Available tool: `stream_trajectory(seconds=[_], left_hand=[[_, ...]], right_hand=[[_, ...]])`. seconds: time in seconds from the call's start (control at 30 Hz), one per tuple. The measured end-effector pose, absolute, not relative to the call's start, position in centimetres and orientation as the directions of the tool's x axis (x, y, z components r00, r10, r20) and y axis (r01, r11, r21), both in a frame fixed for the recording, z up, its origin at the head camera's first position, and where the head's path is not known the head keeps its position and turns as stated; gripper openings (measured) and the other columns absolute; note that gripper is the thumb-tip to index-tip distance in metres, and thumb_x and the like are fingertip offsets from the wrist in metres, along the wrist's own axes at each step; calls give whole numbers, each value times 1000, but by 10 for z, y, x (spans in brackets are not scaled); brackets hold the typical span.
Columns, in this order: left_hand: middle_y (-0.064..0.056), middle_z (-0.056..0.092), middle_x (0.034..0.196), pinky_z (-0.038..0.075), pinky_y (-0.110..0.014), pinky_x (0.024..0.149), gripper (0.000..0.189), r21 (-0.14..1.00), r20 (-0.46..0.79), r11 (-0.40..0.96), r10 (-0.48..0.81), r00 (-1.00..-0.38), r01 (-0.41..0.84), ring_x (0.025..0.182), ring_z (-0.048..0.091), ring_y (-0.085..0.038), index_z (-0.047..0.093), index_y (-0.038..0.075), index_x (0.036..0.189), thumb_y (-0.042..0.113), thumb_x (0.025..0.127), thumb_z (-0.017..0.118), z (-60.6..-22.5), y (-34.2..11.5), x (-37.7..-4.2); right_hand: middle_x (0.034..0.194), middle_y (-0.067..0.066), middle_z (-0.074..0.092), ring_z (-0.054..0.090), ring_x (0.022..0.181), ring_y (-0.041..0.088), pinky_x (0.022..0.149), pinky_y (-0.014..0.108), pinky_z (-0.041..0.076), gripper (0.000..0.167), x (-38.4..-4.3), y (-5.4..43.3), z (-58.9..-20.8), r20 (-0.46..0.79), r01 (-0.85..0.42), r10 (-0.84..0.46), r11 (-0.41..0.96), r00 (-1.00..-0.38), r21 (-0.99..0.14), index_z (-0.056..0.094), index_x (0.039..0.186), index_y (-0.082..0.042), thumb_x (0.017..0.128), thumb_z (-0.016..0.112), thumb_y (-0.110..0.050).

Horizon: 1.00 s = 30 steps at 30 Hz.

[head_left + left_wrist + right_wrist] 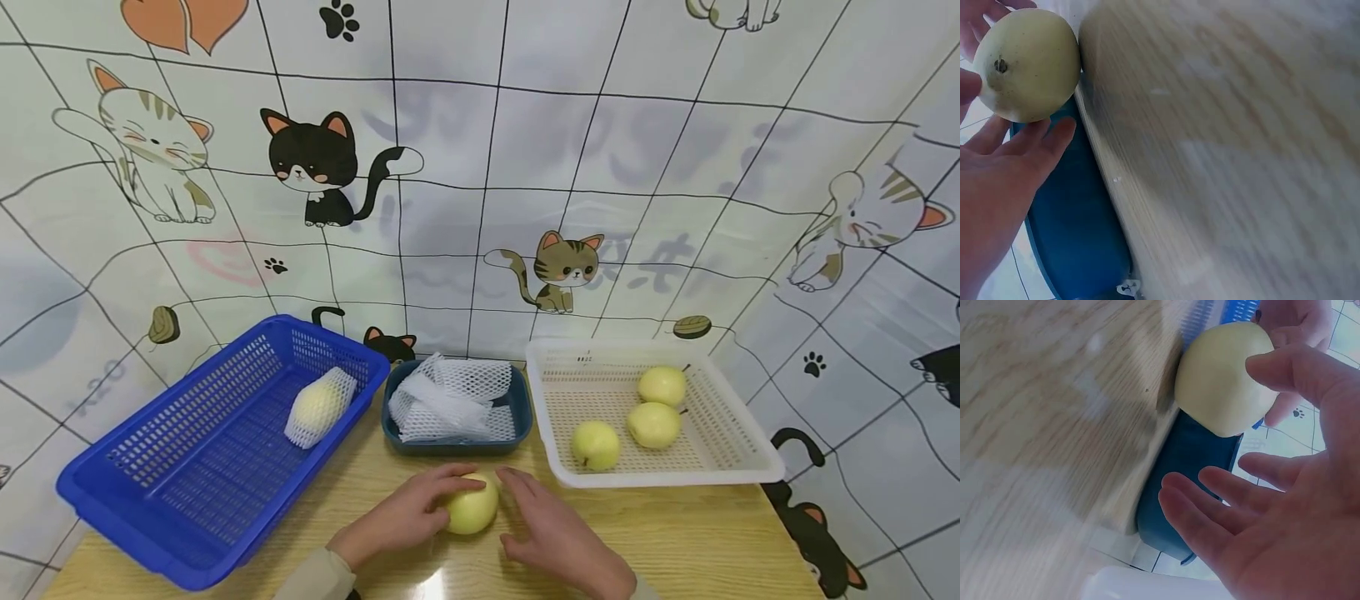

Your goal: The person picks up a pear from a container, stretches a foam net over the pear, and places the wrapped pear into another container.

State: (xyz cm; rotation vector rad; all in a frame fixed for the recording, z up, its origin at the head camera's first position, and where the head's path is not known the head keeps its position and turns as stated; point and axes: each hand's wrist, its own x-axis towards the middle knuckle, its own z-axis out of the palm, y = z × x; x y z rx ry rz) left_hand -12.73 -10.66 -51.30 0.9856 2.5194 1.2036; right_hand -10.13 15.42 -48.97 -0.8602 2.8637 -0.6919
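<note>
A round yellow-green pear (474,507) sits on the wooden table near its front. My left hand (408,512) grips it from the left, fingers over its top and thumb against its near side. To the right of the pear, my right hand (553,532) has its fingers spread and holds nothing. In the right wrist view, the right thumb (1272,370) overlaps the pear (1219,381), while the other fingers reach out beside it. The left wrist view shows the dark blossom end of the pear (1035,69), with left fingertips right at its lower side.
Behind the pear stands a dark teal basket (450,448) heaped with white foam net sleeves (472,379). On the left, a blue basket (172,508) holds one fruit in a foam net (321,408). A white basket (675,478) at right holds three pears (655,425). Cat-print cloth hangs behind.
</note>
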Motion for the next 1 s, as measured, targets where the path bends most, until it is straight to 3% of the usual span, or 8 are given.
stream_trajectory(seconds=[0.13,0.23,0.33,0.47,0.7,0.83,1.0], left_hand=[[-8,50,155,41,-51,112,49,739,118,458,633,-765,493,140,48,-31,61,21,145,16,96,67,-513,-106,-125],[-7,51,153,42,-53,112,64,711,140,478,622,-770,516,138,50,-30,56,17,148,29,90,81,-515,-102,-124],[-7,48,154,42,-51,112,85,690,163,495,605,-779,528,138,50,-28,45,15,154,23,82,89,-517,-99,-122],[-9,42,157,43,-50,112,96,693,187,497,575,-796,522,139,48,-28,38,14,159,20,79,91,-517,-102,-119],[-13,42,157,44,-52,110,95,697,187,527,522,-832,487,140,47,-31,41,12,157,21,77,92,-521,-118,-109],[-7,46,153,45,-53,109,89,709,203,543,454,-868,450,139,48,-28,44,9,154,22,80,90,-524,-128,-101],[-6,52,148,45,-55,108,72,787,171,523,324,-930,327,136,51,-30,48,5,151,26,91,81,-524,-135,-94]], right_hand=[[148,15,52,56,131,29,103,47,51,73,-102,155,-492,92,-524,-541,736,-836,-429,47,149,-2,85,79,-17],[146,13,54,57,129,28,103,45,51,69,-103,156,-494,119,-535,-541,730,-832,-425,49,147,-2,85,77,-14],[146,13,55,57,131,28,104,45,50,67,-104,155,-496,128,-533,-537,722,-834,-442,50,147,-2,85,75,-11],[150,15,53,53,136,30,107,48,48,67,-108,151,-499,137,-533,-543,689,-828,-491,50,147,-2,84,71,-8],[164,11,38,42,146,32,112,51,43,77,-117,141,-505,96,-543,-622,586,-777,-602,43,157,-7,84,68,-6],[154,13,49,51,138,30,109,46,47,74,-117,140,-506,117,-569,-630,585,-768,-578,46,153,-5,85,74,-13],[132,4,55,60,114,23,92,37,55,69,-114,143,-505,94,-504,-578,607,-811,-614,51,146,-8,90,78,-36]])
